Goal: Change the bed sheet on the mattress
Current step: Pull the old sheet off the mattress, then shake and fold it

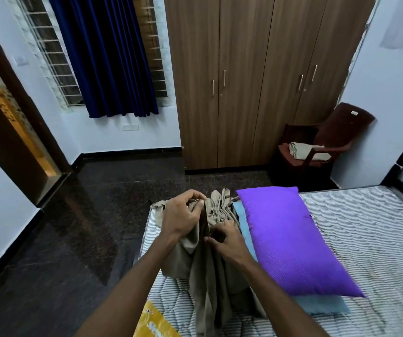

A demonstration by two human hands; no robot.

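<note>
Beige sheet (202, 242) bunched over the bare striped mattress (365, 239), pinched by left hand (183, 217) and right hand (224, 239) — gathering underway; next, likely find an edge.

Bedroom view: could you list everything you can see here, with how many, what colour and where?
mattress: one, striped white, bare, lower right
sheet: one, beige, bunched on the mattress corner
pillow: one, purple, on the mattress
blue cloth: one, light blue, under the pillow
wardrobe: one, brown wood, far wall
chair: one, dark brown, corner
folded cloth: one, beige, on the chair
curtain: one, dark blue, window
left hand: closed grip on the sheet
right hand: closed grip on the sheet
</note>
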